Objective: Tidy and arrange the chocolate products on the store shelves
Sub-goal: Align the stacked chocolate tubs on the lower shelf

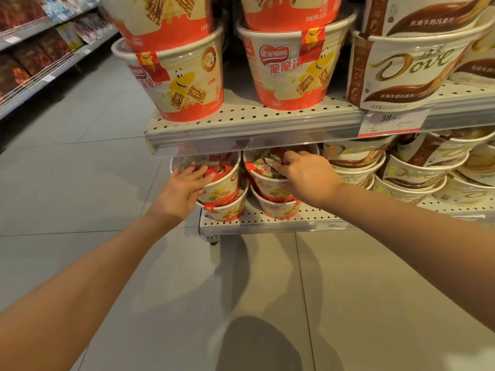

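From the head camera, my left hand (184, 187) lies flat-fingered on the lid of the left red wafer tub (218, 183), and my right hand (302, 175) curls over the right tub's (267, 180) rim, on the lower shelf (267, 219). Each tops a stack of two; a hard shove could topple it. I count four red tubs below, four above.

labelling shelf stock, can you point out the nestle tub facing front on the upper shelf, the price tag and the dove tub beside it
Nestle tub (290, 73): head view, on its front label.
price tag (393, 121): head view, on the white card under the shelf edge.
Dove tub (412, 73): head view, on the gold logo.
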